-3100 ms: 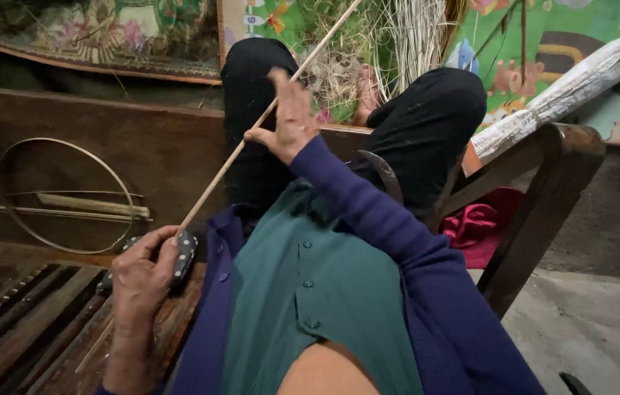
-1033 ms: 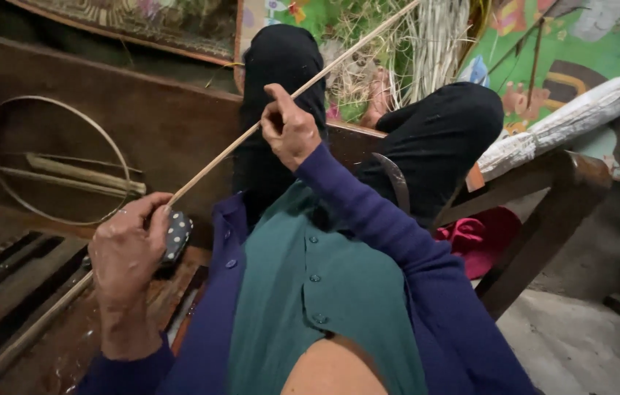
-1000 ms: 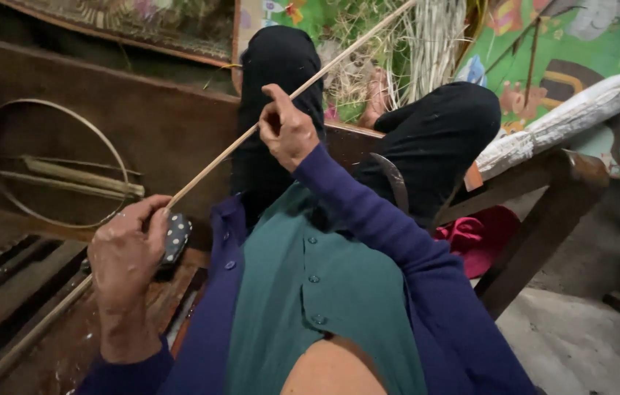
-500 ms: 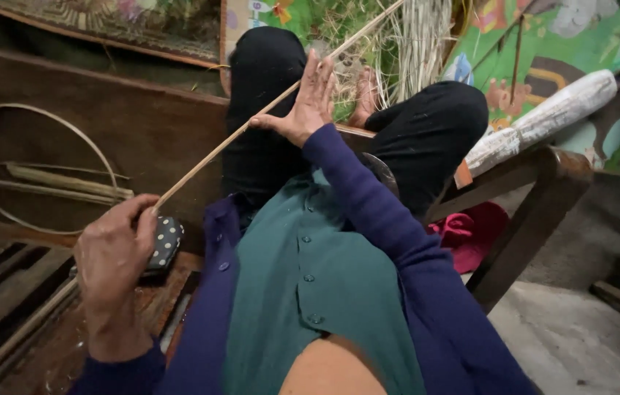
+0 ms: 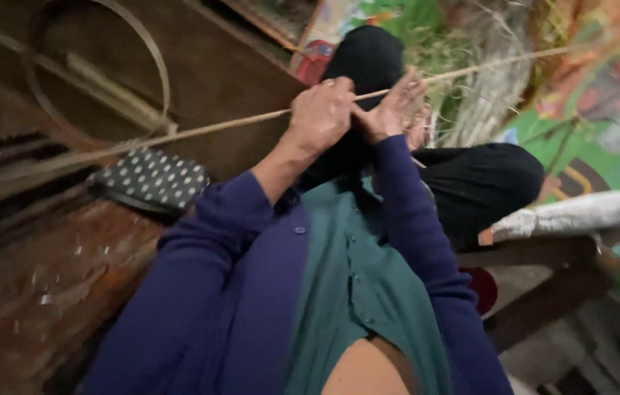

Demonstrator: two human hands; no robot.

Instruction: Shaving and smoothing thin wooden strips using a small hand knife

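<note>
The left hand (image 5: 322, 113) has slid up the long thin pale cane strip (image 5: 200, 132) to meet the right hand (image 5: 392, 110); both sets of fingers pinch it close together above the knees.

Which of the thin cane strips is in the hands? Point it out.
The long pale strip running across the picture, pinched by the left hand and right hand. The other strips lie untouched inside the hoop.

Motion blur smears the thin cane (image 5: 215, 128), whose ends leave the frame.
</note>
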